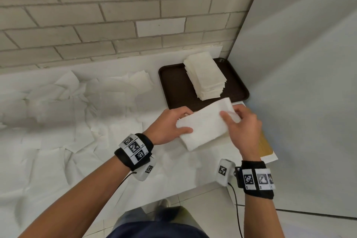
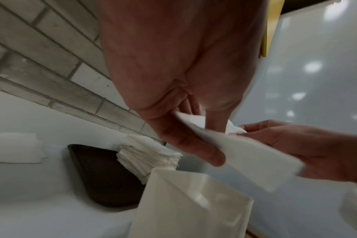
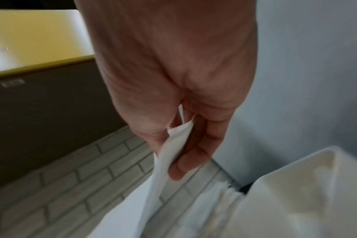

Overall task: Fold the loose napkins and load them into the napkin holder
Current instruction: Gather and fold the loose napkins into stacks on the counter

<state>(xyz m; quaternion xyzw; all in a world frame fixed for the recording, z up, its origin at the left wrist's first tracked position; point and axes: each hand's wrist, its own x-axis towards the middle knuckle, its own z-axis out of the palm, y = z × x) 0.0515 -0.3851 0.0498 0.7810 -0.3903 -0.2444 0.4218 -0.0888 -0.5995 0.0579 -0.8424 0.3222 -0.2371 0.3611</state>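
Both hands hold one white folded napkin [image 1: 204, 125] just above the table, in front of the tray. My left hand [image 1: 183, 121] grips its left end, thumb on top [image 2: 212, 154]. My right hand [image 1: 230, 114] pinches the right end between thumb and fingers [image 3: 185, 164]. In the wrist views the napkin [image 2: 245, 154] [image 3: 153, 185] hangs over a white box-like object [image 2: 194, 201], perhaps the napkin holder; the head view hides it. Several loose napkins [image 1: 77, 102] lie spread over the white table on the left.
A brown tray [image 1: 173, 87] at the back right carries a tall stack of folded napkins [image 1: 206, 75]. A grey panel [image 1: 299, 83] walls off the right side and a brick wall [image 1: 116, 15] the back. A yellow and white sheet [image 1: 267, 149] lies under my right hand.
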